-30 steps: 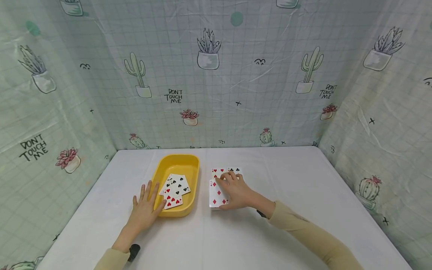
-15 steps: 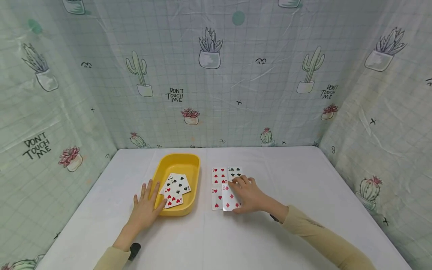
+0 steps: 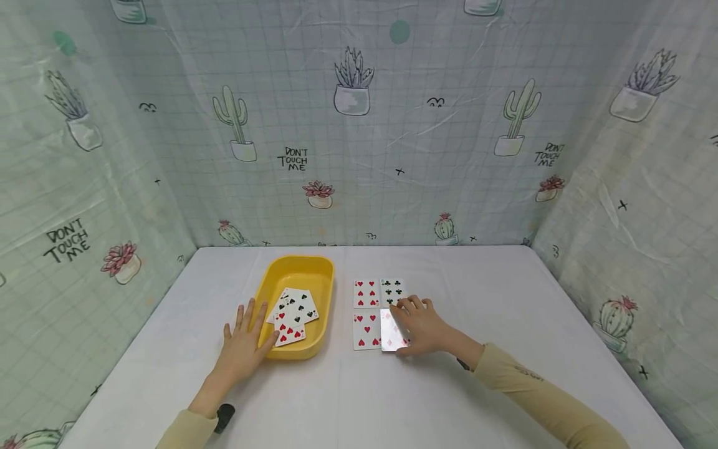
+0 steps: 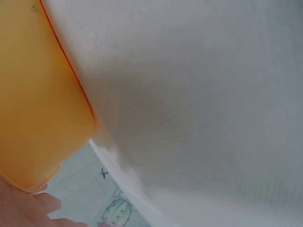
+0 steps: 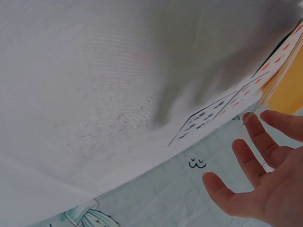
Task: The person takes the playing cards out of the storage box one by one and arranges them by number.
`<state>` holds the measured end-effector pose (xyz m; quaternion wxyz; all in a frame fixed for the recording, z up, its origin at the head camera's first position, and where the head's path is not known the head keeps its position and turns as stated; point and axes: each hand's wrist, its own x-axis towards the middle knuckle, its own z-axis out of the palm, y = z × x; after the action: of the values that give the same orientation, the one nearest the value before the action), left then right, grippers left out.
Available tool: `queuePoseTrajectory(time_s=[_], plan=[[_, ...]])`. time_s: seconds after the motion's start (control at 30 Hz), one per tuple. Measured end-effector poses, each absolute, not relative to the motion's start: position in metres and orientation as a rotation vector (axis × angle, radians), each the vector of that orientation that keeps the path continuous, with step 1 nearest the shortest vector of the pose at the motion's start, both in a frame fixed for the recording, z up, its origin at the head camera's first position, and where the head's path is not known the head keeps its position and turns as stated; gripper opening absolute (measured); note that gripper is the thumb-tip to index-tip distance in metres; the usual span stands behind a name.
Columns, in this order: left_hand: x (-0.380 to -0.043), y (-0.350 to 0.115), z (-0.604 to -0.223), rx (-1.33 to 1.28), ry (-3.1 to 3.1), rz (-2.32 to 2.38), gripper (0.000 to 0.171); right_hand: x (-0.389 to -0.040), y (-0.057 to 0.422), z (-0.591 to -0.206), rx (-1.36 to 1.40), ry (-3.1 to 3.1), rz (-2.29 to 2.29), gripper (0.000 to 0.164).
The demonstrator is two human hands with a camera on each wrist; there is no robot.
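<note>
With the left hand (image 3: 242,346) spread wide at the tray (image 3: 297,353), the right hand (image 3: 423,328) grip pinches the diamond card (image 3: 389,332), now off the lower heart card (image 3: 367,331), its placing apparently nearly finished.

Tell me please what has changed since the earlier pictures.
The right hand, still holding the diamond card, has moved it to the right, uncovering the nearer heart card. The left hand stays at the rim of the yellow tray; the cards inside have not moved.

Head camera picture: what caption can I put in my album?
Right hand holding one card beside three others, left hand touching the yellow tray with cards inside.
</note>
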<state>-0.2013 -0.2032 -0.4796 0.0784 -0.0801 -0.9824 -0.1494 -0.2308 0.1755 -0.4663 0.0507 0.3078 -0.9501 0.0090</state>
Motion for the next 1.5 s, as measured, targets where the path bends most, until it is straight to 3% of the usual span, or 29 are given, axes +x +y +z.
queuePoseTrajectory(time_s=[1.5], plan=[[-0.2, -0.202, -0.479, -0.236, -2.927, -0.44, 0.07, -0.245, 0.188, -0.482, 0.907, -3.0, 0.027, 0.086]])
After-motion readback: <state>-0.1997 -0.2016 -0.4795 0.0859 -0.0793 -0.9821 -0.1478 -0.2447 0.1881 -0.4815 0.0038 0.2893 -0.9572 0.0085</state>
